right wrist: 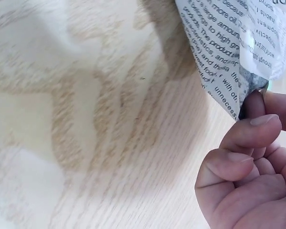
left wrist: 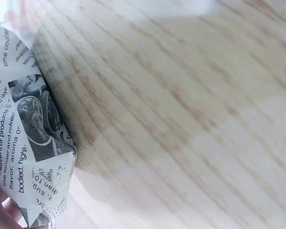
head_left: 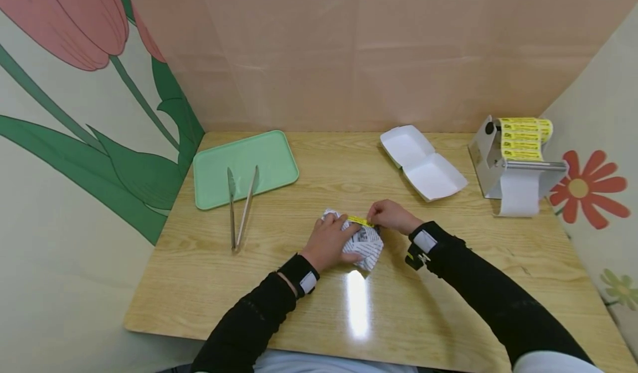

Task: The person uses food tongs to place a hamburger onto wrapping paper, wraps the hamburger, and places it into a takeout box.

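A package wrapped in newsprint-patterned paper lies on the table in front of the person. A yellow label strip runs along its far side. The left hand rests on the package's left part with fingers spread, the thumb nearer the person. At the label's right end, the right hand pinches the strip. In the right wrist view, curled fingers meet a folded corner of the paper; the exact pinch point is partly hidden. Printed text and a dark picture show on the wrapping in the left wrist view.
Metal tongs lean across the near edge of a green tray at the left. A white clamshell box stands unfolded at the back right. Beside it is a label dispenser with a yellow label roll.
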`<state>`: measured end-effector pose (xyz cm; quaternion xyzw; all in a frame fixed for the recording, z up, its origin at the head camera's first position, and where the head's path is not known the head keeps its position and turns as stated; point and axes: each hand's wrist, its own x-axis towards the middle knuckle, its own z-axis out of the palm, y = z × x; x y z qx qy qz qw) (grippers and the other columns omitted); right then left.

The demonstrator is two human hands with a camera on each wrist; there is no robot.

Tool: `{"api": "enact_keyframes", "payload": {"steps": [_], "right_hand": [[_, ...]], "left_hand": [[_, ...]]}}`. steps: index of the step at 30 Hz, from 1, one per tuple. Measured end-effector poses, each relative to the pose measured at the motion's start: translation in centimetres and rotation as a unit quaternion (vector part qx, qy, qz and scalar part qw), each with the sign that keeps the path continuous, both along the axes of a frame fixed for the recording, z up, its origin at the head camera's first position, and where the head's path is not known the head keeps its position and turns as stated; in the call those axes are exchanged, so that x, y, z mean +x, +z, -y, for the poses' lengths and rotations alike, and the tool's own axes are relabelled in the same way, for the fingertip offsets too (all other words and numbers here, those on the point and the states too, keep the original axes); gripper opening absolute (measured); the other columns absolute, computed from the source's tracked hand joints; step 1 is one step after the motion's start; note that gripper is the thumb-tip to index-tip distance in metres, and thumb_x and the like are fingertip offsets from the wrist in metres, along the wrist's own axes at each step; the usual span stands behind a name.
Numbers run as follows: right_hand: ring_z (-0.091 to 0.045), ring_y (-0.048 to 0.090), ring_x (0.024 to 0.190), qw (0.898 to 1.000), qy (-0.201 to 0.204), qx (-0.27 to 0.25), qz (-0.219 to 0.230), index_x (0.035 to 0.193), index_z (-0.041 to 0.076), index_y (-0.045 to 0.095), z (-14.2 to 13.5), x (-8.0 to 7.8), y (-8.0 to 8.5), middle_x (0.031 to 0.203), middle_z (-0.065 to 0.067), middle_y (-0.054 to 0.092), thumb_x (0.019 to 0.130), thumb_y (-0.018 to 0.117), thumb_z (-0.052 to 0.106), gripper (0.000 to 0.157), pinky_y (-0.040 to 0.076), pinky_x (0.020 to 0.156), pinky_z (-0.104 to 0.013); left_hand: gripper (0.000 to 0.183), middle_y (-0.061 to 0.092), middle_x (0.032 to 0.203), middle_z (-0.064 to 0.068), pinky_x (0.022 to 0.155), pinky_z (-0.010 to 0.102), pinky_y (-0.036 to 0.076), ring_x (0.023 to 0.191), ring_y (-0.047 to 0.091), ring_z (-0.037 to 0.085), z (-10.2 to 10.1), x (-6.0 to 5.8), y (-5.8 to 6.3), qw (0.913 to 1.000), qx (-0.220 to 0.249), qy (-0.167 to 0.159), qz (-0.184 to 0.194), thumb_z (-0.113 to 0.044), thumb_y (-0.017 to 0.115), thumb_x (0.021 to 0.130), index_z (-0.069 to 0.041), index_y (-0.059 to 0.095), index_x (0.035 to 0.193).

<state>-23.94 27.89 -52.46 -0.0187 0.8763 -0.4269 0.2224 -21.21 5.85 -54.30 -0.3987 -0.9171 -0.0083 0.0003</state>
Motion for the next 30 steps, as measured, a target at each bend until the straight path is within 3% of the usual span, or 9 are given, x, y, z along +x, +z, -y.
{"api": "enact_keyframes", "payload": {"steps": [7, 17, 22, 30], "right_hand": [[-0.018, 0.054, 0.069, 0.996, 0.021, 0.066, -0.062, 0.084, 0.002, 0.063, 0.3, 0.5, -0.3, 0.078, -0.005, 0.061, 0.087, 0.064, 0.007, 0.006, 0.044, 0.06, -0.029], [-0.019, 0.054, 0.071, 0.987, 0.043, 0.113, -0.107, 0.084, 0.003, 0.061, 0.9, 1.2, 0.0, 0.078, -0.006, 0.062, 0.088, 0.064, 0.006, 0.005, 0.045, 0.064, -0.031], [-0.02, 0.055, 0.071, 0.987, 0.034, 0.121, -0.101, 0.084, 0.002, 0.06, 1.1, 1.2, 0.1, 0.078, -0.008, 0.062, 0.088, 0.064, 0.006, 0.007, 0.046, 0.064, -0.032], [-0.019, 0.054, 0.072, 0.992, -0.005, 0.113, -0.051, 0.083, 0.002, 0.061, 1.4, 1.2, 0.4, 0.078, -0.007, 0.06, 0.089, 0.064, 0.009, 0.009, 0.044, 0.063, -0.029]], "left_hand": [[0.078, 0.049, 0.143, 0.008, 0.091, 0.045, 0.043, 0.121, 0.044, 0.028, 0.0, 0.1, -0.2, 0.9999, 0.002, -0.003, -0.01, -0.08, 0.046, 0.081, -0.034, 0.045, 0.144], [0.076, 0.048, 0.143, 0.007, 0.088, 0.044, 0.041, 0.12, 0.044, 0.028, 0.1, 0.3, 0.0, 0.9998, 0.002, -0.003, -0.019, -0.079, 0.046, 0.082, -0.036, 0.045, 0.144], [0.074, 0.05, 0.142, 0.008, 0.086, 0.043, 0.041, 0.117, 0.045, 0.028, 0.2, 0.3, -0.2, 0.9996, 0.007, -0.005, -0.026, -0.079, 0.045, 0.082, -0.037, 0.047, 0.143], [0.073, 0.049, 0.142, 0.007, 0.084, 0.042, 0.04, 0.116, 0.045, 0.028, 0.3, 0.2, -0.5, 0.9995, 0.01, -0.005, -0.028, -0.079, 0.044, 0.082, -0.038, 0.047, 0.142]]}}
